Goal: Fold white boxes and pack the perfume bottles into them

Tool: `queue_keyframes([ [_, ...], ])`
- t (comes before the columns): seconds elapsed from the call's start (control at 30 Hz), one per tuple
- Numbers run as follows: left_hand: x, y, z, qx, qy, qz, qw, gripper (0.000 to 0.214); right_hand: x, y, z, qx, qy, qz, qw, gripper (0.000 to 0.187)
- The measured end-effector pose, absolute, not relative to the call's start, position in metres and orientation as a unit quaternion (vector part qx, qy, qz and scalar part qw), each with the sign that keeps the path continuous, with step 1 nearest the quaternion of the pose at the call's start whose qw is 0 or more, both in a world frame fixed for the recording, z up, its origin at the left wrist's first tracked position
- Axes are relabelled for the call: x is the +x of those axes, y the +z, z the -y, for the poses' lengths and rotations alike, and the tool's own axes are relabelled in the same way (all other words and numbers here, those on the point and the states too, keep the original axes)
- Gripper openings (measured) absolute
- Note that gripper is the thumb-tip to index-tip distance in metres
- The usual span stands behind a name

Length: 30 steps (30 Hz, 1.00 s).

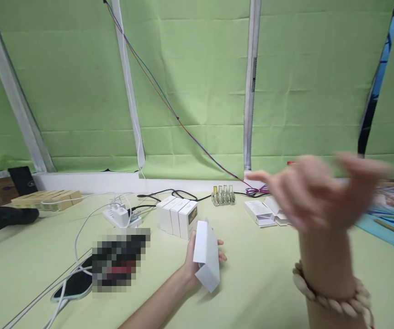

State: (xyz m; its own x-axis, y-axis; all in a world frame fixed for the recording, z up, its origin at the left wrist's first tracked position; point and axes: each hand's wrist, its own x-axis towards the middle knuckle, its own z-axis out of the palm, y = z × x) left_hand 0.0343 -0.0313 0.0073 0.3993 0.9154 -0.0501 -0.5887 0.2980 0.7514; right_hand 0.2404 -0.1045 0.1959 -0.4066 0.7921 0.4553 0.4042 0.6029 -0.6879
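The box [208,256] in my left fingers [221,257] looked like smooth, matt card; the bottles [223,197] seemed clear, glossy glass, the counter [258,265] smooth, the curtain [200,68] creased, matt cloth.

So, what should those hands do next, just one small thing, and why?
Probably lower the right hand to the flap on the white box: the flap sticks out while the left hand holds the box, and the blurred right hand shows nothing in its grasp.
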Motion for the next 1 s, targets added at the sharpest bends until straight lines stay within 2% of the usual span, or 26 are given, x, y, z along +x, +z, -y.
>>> queue_keyframes([
  [0.07,0.035,0.012,0.033,0.339,0.506,-0.284,0.74,0.046,0.217,0.192,0.082,-0.261,0.263,0.806,0.461,0.047],
  [0.1,0.035,0.014,0.034,0.341,0.51,-0.308,0.727,0.044,0.205,0.187,0.068,-0.24,0.282,0.822,0.433,0.041],
  [0.17,0.035,0.019,0.035,0.342,0.515,-0.345,0.707,0.042,0.185,0.171,0.039,-0.287,0.291,0.836,0.365,0.028],
  [0.2,0.035,0.021,0.035,0.339,0.523,-0.349,0.699,0.041,0.178,0.161,0.026,-0.329,0.282,0.847,0.309,0.038],
  [0.3,0.034,0.029,0.036,0.321,0.559,-0.323,0.693,0.041,0.17,0.136,-0.002,-0.439,0.31,0.836,0.106,0.093],
  [0.37,0.032,0.034,0.036,0.314,0.561,-0.307,0.702,0.043,0.174,0.127,-0.014,-0.472,0.347,0.809,0.045,0.111],
  [0.43,0.03,0.036,0.036,0.32,0.546,-0.301,0.713,0.046,0.18,0.123,-0.021,-0.473,0.38,0.795,0.024,0.117],
  [0.67,0.031,0.033,0.036,0.373,0.509,-0.235,0.739,0.049,0.187,0.125,-0.026,-0.378,0.441,0.813,-0.033,0.098],
  [0.9,0.033,0.037,0.042,0.381,0.502,-0.17,0.757,0.054,0.19,0.137,-0.014,-0.336,0.419,0.843,0.025,0.068],
  [1.0,0.033,0.04,0.044,0.383,0.499,-0.152,0.763,0.065,0.19,0.139,-0.012,-0.339,0.403,0.85,0.03,0.07],
])
